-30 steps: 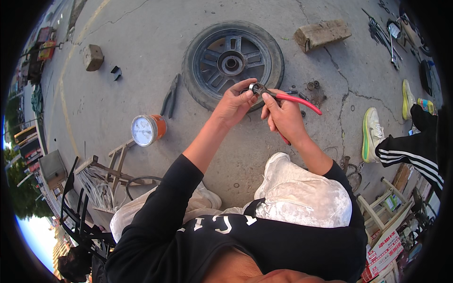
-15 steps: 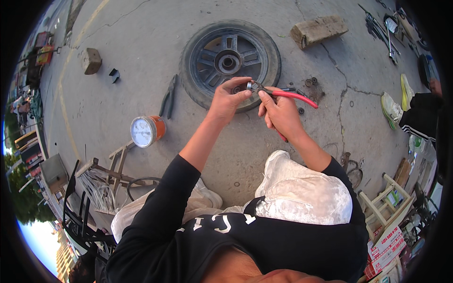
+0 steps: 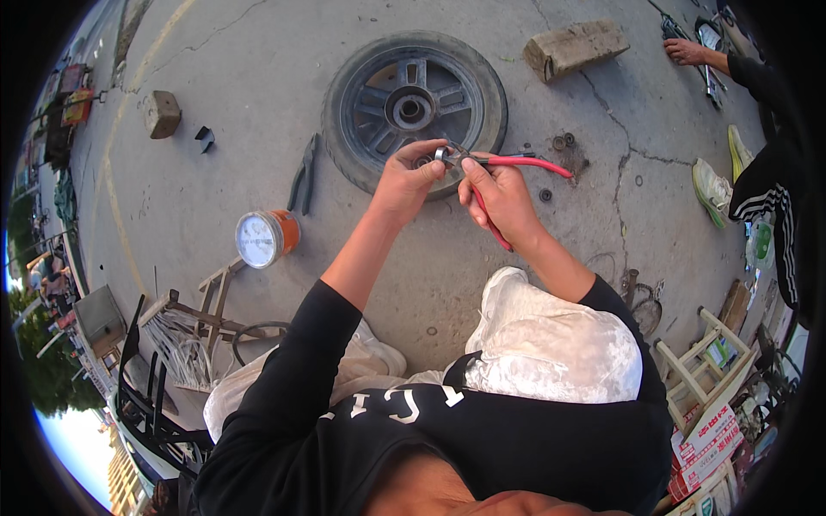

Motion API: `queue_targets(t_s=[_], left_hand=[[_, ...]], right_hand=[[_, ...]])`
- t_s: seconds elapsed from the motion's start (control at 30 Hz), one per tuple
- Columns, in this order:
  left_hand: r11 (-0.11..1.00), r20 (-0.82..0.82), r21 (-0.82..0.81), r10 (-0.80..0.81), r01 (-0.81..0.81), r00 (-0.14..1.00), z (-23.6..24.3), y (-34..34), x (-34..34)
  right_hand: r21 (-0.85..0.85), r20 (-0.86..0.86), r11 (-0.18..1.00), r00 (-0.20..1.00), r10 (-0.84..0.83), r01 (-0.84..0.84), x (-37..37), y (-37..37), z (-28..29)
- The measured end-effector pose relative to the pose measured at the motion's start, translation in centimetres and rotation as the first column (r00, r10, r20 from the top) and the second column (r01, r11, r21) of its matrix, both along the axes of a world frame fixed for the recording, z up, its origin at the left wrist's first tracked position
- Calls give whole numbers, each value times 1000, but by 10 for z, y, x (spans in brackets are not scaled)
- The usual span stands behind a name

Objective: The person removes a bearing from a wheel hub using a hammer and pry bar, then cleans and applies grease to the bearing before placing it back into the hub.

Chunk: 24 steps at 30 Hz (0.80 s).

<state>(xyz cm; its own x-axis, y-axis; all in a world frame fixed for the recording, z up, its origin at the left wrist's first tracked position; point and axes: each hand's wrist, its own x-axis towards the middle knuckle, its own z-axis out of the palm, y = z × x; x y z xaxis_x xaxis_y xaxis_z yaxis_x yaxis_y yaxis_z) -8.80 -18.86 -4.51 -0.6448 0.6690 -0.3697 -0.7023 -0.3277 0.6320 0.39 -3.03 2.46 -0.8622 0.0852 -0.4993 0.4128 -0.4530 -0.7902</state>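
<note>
My left hand (image 3: 408, 178) pinches a small silver metal ring (image 3: 441, 155), which looks like a bearing, between thumb and fingertips. Closed round red-handled pliers (image 3: 535, 162), my right hand (image 3: 502, 200) holds their dark jaws against or very near the ring; exact contact is too small to tell. One red handle points right, while the other slants down below my palm. Beyond my hands lies a wheel with a tyre (image 3: 335, 107), flat on the ground, its spoked dark rim and round hub facing up. My left hand partly covers its near edge.
Wood blocks (image 3: 575, 50) (image 3: 162, 114), long dark pliers (image 3: 304, 175) and an orange bucket (image 3: 286, 229) surround the wheel. Small round parts (image 3: 564, 141) lie to its right. At far right, another person's hand (image 3: 684, 52) reaches to metal tools (image 3: 712, 86). A wooden stool (image 3: 695, 378) stands lower right.
The pliers have turned slightly in my right hand, so more of the lower handle shows. Another person's arm has come into view at the upper right, over the tools.
</note>
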Motion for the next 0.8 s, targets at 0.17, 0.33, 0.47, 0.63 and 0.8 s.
queue_targets(t_s=[0.17,0.33,0.47,0.63,0.8], left_hand=[[1000,8,18,10,-10,1000,-2,-2,0],[995,68,89,39,-45,997,-4,-1,2],[991,98,117,52,-63,994,3,2,4],[978,117,205,18,-42,993,-2,3,10],[943,200,326,2,-69,980,-11,5,16]], right_hand=[[-62,-11,998,999,-33,32,2,-6,-9],[-136,-62,990,997,-49,40,2,-8,-16],[-216,-78,974,993,-90,72,3,-8,-19],[-281,-123,957,986,-111,72,-1,-8,-23],[-284,-129,956,985,-114,73,0,-10,-20]])
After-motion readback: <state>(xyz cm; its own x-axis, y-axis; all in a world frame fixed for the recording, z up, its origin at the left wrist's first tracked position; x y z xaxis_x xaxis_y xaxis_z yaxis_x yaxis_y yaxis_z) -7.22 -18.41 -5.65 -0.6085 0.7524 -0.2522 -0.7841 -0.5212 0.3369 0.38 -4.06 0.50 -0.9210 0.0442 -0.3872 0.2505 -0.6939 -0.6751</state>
